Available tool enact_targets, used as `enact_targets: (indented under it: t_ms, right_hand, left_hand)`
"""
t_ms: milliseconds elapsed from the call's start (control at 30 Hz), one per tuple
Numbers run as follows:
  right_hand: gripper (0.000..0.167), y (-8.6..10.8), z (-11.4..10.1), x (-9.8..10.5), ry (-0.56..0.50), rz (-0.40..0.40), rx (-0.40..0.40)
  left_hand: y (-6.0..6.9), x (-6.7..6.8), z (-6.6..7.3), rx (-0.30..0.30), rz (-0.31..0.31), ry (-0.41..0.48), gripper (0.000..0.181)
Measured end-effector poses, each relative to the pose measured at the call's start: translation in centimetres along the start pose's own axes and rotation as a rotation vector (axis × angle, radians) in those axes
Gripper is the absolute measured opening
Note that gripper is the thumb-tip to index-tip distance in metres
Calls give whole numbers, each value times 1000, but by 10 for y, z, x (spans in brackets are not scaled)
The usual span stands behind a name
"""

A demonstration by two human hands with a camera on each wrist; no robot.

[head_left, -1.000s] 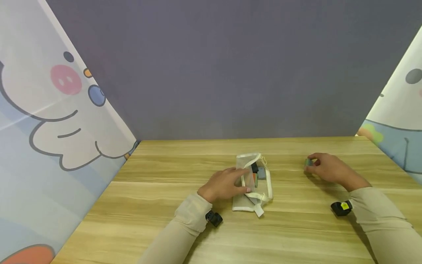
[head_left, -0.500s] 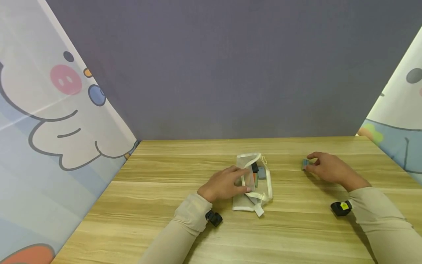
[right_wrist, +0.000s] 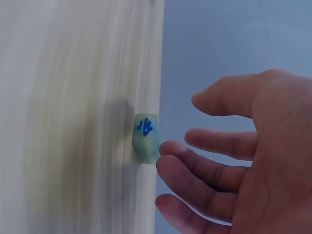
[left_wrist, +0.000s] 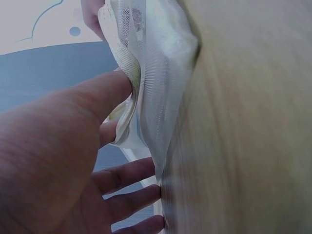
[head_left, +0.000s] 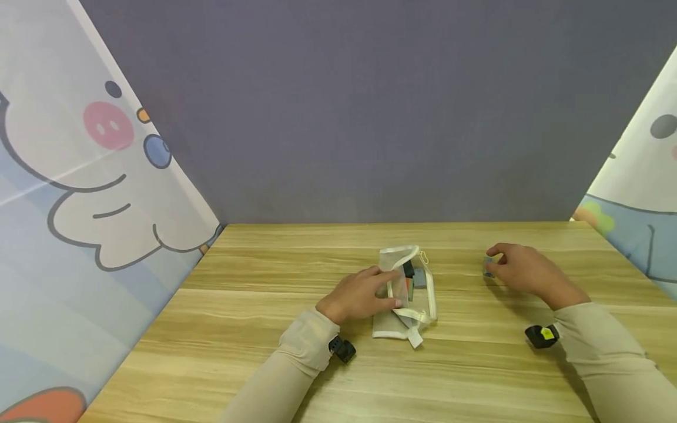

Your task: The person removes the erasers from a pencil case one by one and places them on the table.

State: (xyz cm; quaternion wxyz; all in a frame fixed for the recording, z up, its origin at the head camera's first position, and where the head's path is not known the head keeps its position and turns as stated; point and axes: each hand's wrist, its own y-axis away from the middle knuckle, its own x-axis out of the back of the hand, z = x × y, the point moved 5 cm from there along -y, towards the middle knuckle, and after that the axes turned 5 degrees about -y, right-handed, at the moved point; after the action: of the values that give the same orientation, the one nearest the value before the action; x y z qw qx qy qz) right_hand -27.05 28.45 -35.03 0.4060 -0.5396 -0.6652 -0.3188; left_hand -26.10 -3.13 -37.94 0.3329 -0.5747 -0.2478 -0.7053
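A mesh pouch [head_left: 388,326] with cream trim lies on the table, its mouth gaping to the right. Inside show a black item [head_left: 408,268], a grey-blue block [head_left: 419,278] and an orange-and-green piece [head_left: 409,289]. My left hand [head_left: 359,295] rests at the pouch with thumb and fingers spread, touching its rim [left_wrist: 126,58]. Farther right, a small pale-green block [right_wrist: 145,146] bearing a blue spotted print stands on the wood. Around it my right hand [head_left: 520,270] has thumb and forefinger apart; whether a fingertip touches the block I cannot tell.
The wooden table [head_left: 275,258] meets a grey panel [head_left: 370,117] at its back edge. Cartoon-printed sheets [head_left: 79,194] flank both sides. Black cameras are strapped at both wrists, the left camera [head_left: 342,349] beside the pouch's near-left corner.
The block beside my right hand has shifted slightly left and turned, and now shows a blue print. My right thumb and forefinger have moved a little left. The left hand and pouch stay put.
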Motion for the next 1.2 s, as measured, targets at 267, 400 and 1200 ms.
enact_targets:
  t_ms: [267,400,1200]
  right_hand:
    - [42,-2,-17,-1,-80,32,75]
    - [38,-2,-29,-5,-126,47,90]
    - [30,-6,-64,-43,-212,40,203]
  left_hand:
    - [-1,1,-1,-14,21,13,66]
    - [-1,2,1,-10,28,0,67]
    - [0,1,2,10,3,20,65]
